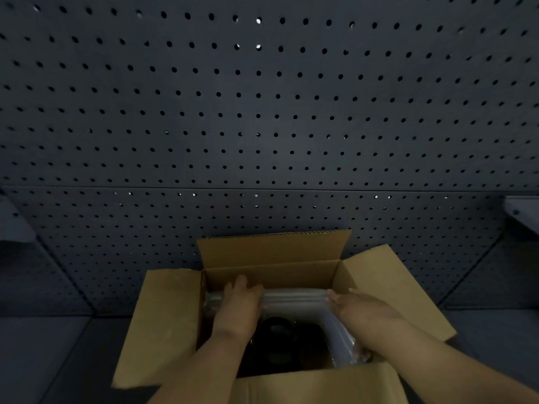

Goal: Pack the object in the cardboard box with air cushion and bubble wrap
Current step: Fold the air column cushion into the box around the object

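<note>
- Both hands are inside the open cardboard box (172,316), forearms coming in from the bottom edge of my view.
- Left hand (240,301) lies flat, fingers fairly straight, pressing on the left part of the clear air cushion (294,298); I see no curl round it.
- Right hand (354,306) rests on the right end of the same cushion, fingers extended and pointing left, palm along the film; nothing pinched as far as I can see.
- Air cushion runs across the far side of the box interior, then bends down along the right inner wall toward the near right corner.
- Dark object (277,336) sits low in the box, between the two forearms and near the cushion; too dim for me to say what it is, or whether bubble wrap covers it.
- All four box flaps are open: back flap upright, left and right flaps splayed outward, near flap at the bottom edge.
- Box sits on a dark grey counter (43,360).
- Dark pegboard (262,126) fills the background behind the box.
- Pale bracket or shelf edge (522,211) shows at the right border.
</note>
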Tool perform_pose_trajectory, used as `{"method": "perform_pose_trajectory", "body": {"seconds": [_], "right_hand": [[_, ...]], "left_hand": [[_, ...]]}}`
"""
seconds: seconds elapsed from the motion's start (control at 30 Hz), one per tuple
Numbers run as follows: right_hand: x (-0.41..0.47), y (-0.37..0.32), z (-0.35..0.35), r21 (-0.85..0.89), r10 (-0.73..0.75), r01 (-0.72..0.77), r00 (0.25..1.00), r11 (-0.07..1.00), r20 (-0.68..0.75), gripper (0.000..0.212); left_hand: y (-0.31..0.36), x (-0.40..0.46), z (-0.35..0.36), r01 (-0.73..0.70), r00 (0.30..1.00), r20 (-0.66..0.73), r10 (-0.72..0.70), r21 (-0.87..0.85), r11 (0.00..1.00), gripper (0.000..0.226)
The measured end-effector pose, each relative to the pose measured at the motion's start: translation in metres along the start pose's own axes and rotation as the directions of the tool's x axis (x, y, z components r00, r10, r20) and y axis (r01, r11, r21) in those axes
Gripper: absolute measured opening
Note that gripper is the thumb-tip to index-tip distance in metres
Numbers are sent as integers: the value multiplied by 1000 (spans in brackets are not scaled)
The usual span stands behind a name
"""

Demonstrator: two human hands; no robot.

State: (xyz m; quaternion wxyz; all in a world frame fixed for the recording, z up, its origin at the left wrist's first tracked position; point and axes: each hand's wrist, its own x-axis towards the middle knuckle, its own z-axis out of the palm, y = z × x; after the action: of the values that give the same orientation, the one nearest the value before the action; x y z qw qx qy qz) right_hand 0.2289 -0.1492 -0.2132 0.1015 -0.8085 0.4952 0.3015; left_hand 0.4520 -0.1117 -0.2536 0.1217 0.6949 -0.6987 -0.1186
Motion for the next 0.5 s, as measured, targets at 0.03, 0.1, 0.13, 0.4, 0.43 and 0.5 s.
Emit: {"method": "perform_pose_trajectory", "body": {"seconds": [0.03,0.1,0.13,0.4,0.43,0.5], "right_hand": [[3,-1,2,-36,8,-7,1000,999,11,107],[15,-1,7,-45,34,-34,999,998,13,96],[19,-3,8,-30,55,-55,998,998,14,87],[24,-20,9,-139,40,-47,998,989,-57,75],[23,-22,12,-162,43,-54,997,985,-70,74],[25,-23,19,-186,36,-58,993,981,-116,63]], "left_hand": [[-1,1,1,4,1000,13,-4,-7,1000,23],[-3,4,2,8,999,48,-8,-9,1000,25],[-4,6,1,10,998,66,-10,-1,1000,26],[-13,7,7,60,981,181,-69,53,997,26],[-13,8,8,65,978,193,-77,65,996,28],[-12,9,8,77,973,214,-93,81,994,33]]}}
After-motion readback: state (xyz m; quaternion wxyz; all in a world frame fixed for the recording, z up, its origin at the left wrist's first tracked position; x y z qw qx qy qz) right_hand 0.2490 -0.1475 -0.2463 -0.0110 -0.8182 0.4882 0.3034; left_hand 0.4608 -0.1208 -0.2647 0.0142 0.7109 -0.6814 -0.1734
